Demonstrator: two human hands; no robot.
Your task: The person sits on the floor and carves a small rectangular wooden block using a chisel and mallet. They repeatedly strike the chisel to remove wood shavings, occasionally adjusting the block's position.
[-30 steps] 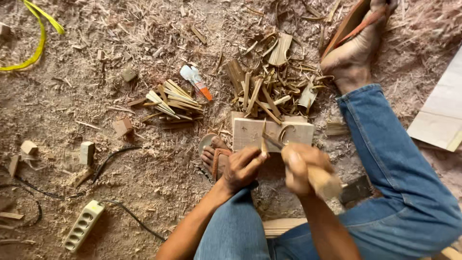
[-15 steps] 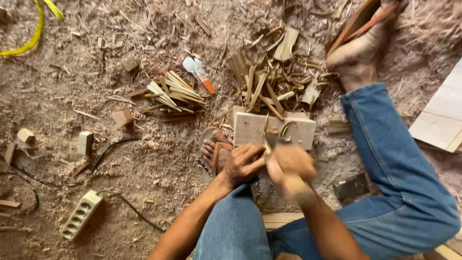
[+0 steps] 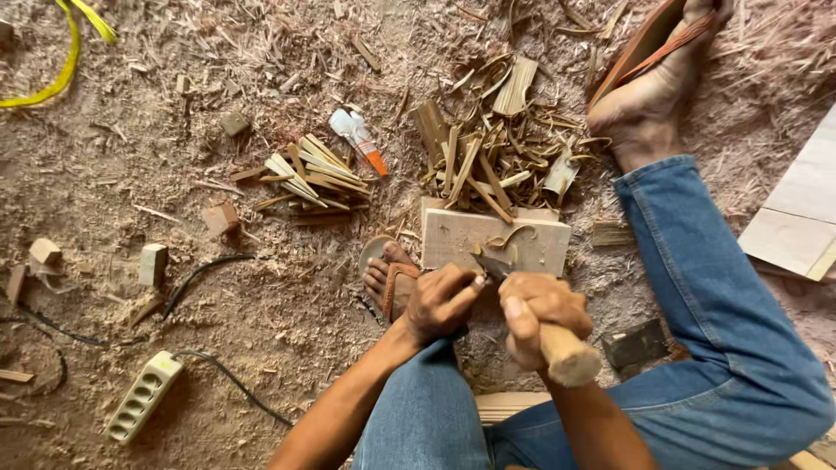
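right hand [image 3: 535, 315] dropped, mallet [image 3: 566, 355] nearer wooden block [image 3: 496, 242].

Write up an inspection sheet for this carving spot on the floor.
Surface: ground covered in sawdust and shavings.
Job's things: pale wood block with curled shavings; left hand steadies a tool on it; right hand grips a wooden handle.
Clutter: pile of split wood strips, second pile, small offcuts, small tube with orange tip.
Fingers: both hands closed on tools.
Cables: black cord into power strip; yellow hose.
Surroundings: pale boards at right.
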